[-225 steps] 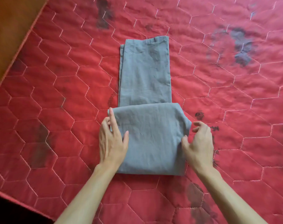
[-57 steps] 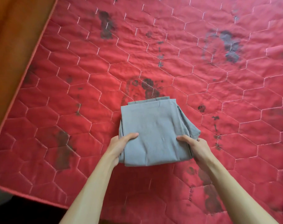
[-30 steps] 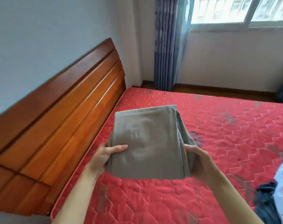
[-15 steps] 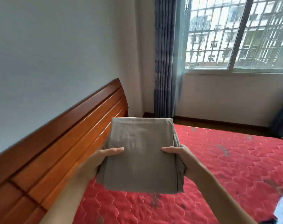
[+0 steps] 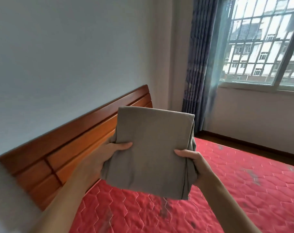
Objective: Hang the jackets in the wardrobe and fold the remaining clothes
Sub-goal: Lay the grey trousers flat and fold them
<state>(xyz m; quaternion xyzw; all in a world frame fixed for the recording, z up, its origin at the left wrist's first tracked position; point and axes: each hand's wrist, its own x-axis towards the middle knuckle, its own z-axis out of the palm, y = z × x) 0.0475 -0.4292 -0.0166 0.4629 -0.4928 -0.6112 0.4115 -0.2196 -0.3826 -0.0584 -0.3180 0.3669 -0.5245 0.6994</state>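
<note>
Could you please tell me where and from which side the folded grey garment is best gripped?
Take the folded grey garment by its two side edges, coming in from left and right, thumbs on top, fingers beneath, as the left hand and right hand hold it. Loose layers show stacked along its right edge; a grip there pinches them together.

Found no legible text, label, brand, number or sign, neither on the folded garment [image 5: 151, 152] nor anywhere else in view.
</note>
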